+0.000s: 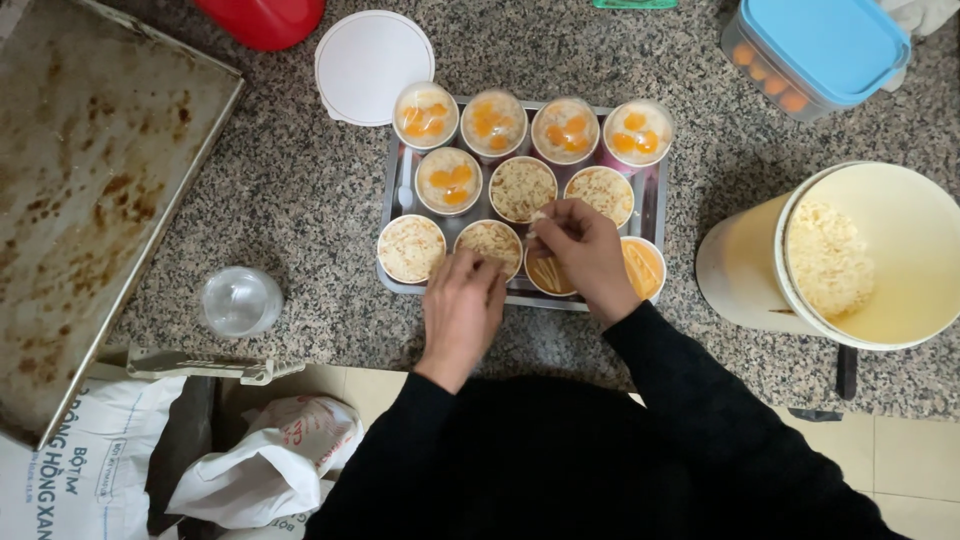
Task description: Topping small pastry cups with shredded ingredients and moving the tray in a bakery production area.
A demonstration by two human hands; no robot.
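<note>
1. The left hand is resting, fingers curled, on the near rim of a flake-topped cup in the tray's near row.
2. The right hand is pinching flakes above the orange-filled cup just right of it.

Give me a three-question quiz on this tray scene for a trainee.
1. True or false: the right hand is over the tray.
2. How many cups in the back row show orange pieces on top?
3. Which stands right of the tray? A) pale bucket of shredded topping B) glass jar C) white lid

Key: 1 true; 2 four; 3 A
</note>
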